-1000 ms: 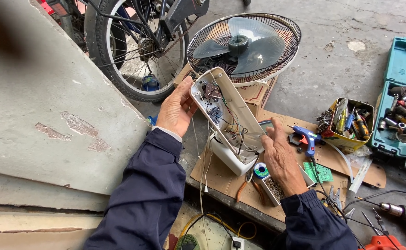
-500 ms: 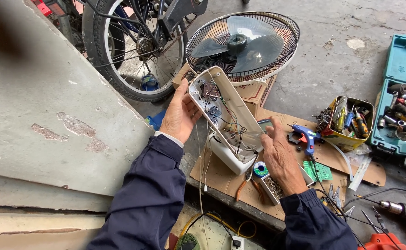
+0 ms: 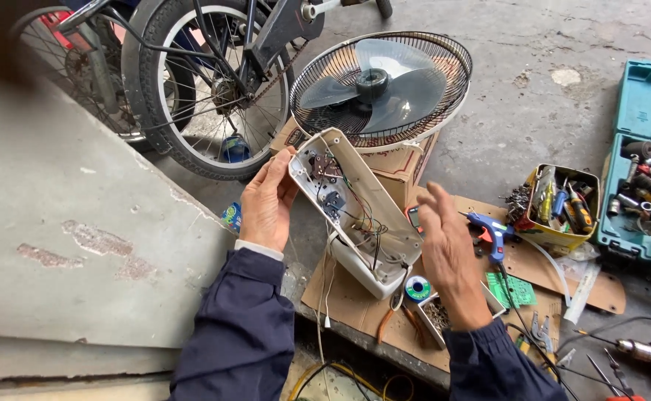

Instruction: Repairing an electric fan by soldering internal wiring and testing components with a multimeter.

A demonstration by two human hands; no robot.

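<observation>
Fingers (image 3: 262,178) of the left hand (image 3: 266,204) grip the opened fan base (image 3: 355,212), wiring exposed, above cardboard (image 3: 563,286) on concrete floor (image 3: 518,111); right hand (image 3: 448,256) hovers beside it, fingers spread, holding nothing; fan head (image 3: 381,85) behind; bicycle wheel (image 3: 207,89) nearby.

Informal repair workshop on bare concrete floor (image 3: 533,111), teal plastic tool case (image 3: 641,193) full of bits, yellow tray of screwdrivers (image 3: 559,208), blue glue gun (image 3: 491,232), flattened cardboard work mat (image 3: 600,286), parked black bicycle (image 3: 214,82)

A black bicycle wheel (image 3: 207,96), a blue glue gun (image 3: 491,230), a yellow tool-filled box (image 3: 559,236) and a teal plastic tool case (image 3: 648,104) surround the brown cardboard sheet (image 3: 600,286).
</observation>
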